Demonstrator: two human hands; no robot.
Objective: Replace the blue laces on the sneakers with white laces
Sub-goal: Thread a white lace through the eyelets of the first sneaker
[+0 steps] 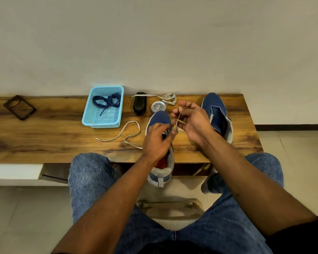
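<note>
A blue sneaker (159, 120) lies on the wooden table (44, 136) in front of me, its heel over the front edge. My left hand (157, 140) rests over its eyelet area with curled fingers pinching at the white lace (128, 132), whose long end trails left across the table. My right hand (191, 121) pinches the other end of that lace above the shoe's toe. A second blue sneaker (218, 114) lies to the right, without laces. The blue laces (106, 101) lie coiled in a light blue basket (101, 121). Another white lace (168, 99) lies bundled at the back.
A black brush-like object (140, 103) and a round tin (158, 107) sit behind the near sneaker. A dark phone case (19, 107) lies at the table's far left. My knees in jeans are under the table edge, and a stool is below.
</note>
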